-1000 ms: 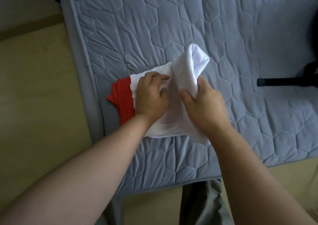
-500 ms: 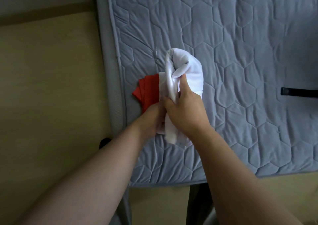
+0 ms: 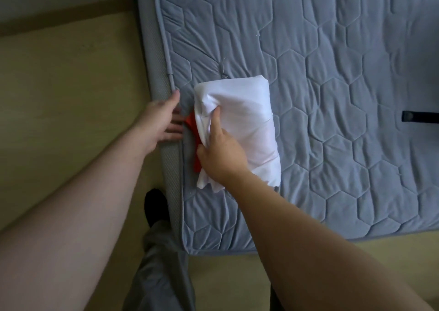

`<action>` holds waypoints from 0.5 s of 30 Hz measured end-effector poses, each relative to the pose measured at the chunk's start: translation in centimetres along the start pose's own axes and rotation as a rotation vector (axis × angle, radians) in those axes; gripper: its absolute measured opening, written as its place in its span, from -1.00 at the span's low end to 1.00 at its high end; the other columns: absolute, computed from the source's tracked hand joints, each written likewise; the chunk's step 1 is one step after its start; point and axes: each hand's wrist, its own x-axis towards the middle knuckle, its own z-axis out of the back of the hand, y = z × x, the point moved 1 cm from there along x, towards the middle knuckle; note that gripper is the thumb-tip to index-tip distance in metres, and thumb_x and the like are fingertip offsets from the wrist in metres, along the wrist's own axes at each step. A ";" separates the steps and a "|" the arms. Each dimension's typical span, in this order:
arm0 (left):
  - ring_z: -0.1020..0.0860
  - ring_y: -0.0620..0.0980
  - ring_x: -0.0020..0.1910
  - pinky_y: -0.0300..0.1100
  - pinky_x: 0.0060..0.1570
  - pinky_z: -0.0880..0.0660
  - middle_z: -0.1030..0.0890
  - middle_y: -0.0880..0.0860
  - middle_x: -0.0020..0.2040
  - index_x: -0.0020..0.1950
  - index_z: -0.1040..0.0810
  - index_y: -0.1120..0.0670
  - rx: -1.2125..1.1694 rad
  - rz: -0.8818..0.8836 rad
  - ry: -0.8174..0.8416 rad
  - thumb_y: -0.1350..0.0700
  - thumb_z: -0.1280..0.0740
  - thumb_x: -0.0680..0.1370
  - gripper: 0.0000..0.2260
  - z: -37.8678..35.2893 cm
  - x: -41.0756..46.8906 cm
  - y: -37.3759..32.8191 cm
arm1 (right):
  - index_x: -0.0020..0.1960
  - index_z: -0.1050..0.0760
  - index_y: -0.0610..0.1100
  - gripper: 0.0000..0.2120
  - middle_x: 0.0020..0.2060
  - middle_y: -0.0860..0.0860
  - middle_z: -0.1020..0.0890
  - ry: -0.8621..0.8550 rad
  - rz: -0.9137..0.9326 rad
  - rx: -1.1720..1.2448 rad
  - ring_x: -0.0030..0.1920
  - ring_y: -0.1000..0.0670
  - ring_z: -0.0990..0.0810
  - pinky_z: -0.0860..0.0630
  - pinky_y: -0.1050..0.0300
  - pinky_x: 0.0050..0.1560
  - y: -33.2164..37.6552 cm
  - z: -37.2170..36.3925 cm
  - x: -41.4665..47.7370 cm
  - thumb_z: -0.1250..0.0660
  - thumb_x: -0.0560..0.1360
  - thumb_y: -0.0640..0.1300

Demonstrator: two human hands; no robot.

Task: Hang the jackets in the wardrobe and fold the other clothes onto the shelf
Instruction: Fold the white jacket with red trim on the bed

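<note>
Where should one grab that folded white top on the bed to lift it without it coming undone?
Probably by its two long sides, reaching under the white top from left and right at mid-length. The far end is a closed fold, but the near end shows loose edges and a red part pokes out left, so lifting one end would likely spill layers.

Smooth white cloth garment [image 3: 242, 120] on matt quilted, seemingly cotton mattress [image 3: 332, 49]

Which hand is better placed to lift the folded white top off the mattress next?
Right. The right hand holds the folded white top at its left edge, index finger on the cloth. The left hand lies open beside it at the mattress edge, holding nothing.
</note>
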 end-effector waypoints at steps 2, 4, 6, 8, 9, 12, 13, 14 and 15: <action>-0.66 -0.04 -0.04 0.03 -0.06 -0.63 -0.67 -0.06 0.05 0.04 -0.54 -0.13 0.074 -0.118 0.056 -0.51 -0.30 0.36 -0.48 -1.7 0.2 -1.7 | 0.62 0.33 -0.04 -0.13 0.31 -0.15 -0.51 0.018 0.053 -0.055 0.01 -0.23 -0.62 -0.47 -0.01 -0.12 -0.3 -1.1 0.0 -0.23 0.58 0.00; -0.63 -0.06 0.06 0.05 0.04 -0.62 -0.61 -0.11 0.16 0.21 -0.47 -0.16 0.222 -0.133 0.060 -0.57 -0.35 0.19 -0.26 -4.0 0.1 -2.6 | 0.64 0.27 -0.05 -0.14 0.31 -0.17 -0.49 0.060 0.143 -0.095 0.09 -0.24 -0.59 -0.49 -0.05 0.01 -0.8 -1.7 -0.7 -0.24 0.59 0.04; -0.59 0.06 0.19 0.08 0.16 -0.58 -0.55 -0.01 0.31 0.43 -0.35 0.00 0.427 -0.171 -0.018 -0.54 -0.40 0.21 -0.05 -5.6 0.7 -2.9 | 0.65 0.11 -0.02 -0.22 0.24 -0.13 -0.50 0.079 0.193 -0.025 0.10 -0.19 -0.56 -0.50 -0.05 0.08 -1.5 -2.1 -2.2 -0.26 0.59 0.04; -0.57 0.17 0.24 0.13 0.19 -0.56 -0.50 0.10 0.38 0.49 -0.28 0.12 0.529 -0.186 -0.080 -0.49 -0.38 0.33 -0.05 -6.1 1.6 -2.9 | 0.56 -0.21 0.03 -0.43 0.14 -0.03 -0.54 0.020 0.107 0.168 0.03 -0.06 -0.56 -0.52 0.01 0.05 -2.1 -2.6 -4.0 -0.27 0.59 0.05; -0.56 0.19 0.25 0.15 0.19 -0.56 -0.49 0.13 0.39 0.49 -0.28 0.14 0.526 -0.187 -0.091 -0.46 -0.35 0.39 -0.09 -6.1 2.0 -2.7 | 0.43 -0.39 0.03 -0.58 0.06 0.01 -0.58 -0.036 0.002 0.264 -0.02 0.00 -0.57 -0.52 0.05 0.01 -2.6 -3.0 -4.8 -0.26 0.60 0.08; -0.52 0.20 0.27 0.07 0.22 -0.52 -0.49 0.16 0.38 0.46 -0.36 0.12 0.537 -0.154 -0.135 -0.45 -0.27 0.46 -0.20 -5.9 2.7 -2.0 | 0.04 -0.59 -0.09 -0.55 -0.13 0.01 -0.67 -0.097 -0.525 0.552 -0.11 -0.06 -0.65 -0.57 0.05 -0.11 -3.9 -4.3 -6.9 -0.17 0.60 0.27; -0.52 0.22 0.27 0.04 0.21 -0.50 -0.50 0.17 0.37 0.44 -0.38 0.11 0.564 -0.141 -0.165 -0.47 -0.24 0.46 -0.21 -5.9 2.8 -1.7 | 0.05 -0.60 -0.14 -0.42 -0.10 -0.07 -0.69 -0.072 -0.714 0.672 -0.07 -0.14 -0.67 -0.62 -0.04 -0.03 -4.3 -4.8 -7.5 -0.12 0.57 0.35; -0.52 0.23 0.27 0.02 0.19 -0.49 -0.50 0.17 0.36 0.43 -0.40 0.09 0.589 -0.134 -0.195 -0.50 -0.20 0.45 -0.20 -5.9 2.8 -1.5 | 0.11 -0.60 -0.18 -0.31 -0.04 -0.14 -0.70 -0.047 -0.878 0.804 0.00 -0.22 -0.67 -0.62 -0.15 0.08 -4.4 -5.3 -8.0 -0.10 0.53 0.42; -0.52 0.23 0.26 0.02 0.16 -0.47 -0.51 0.17 0.35 0.42 -0.42 0.08 0.605 -0.135 -0.217 -0.53 -0.17 0.44 -0.18 -5.9 2.8 -1.4 | 0.17 -0.58 -0.19 -0.24 0.02 -0.19 -0.69 -0.024 -1.000 0.922 0.06 -0.26 -0.66 -0.60 -0.22 0.15 -4.5 -5.7 -8.4 -0.11 0.49 0.48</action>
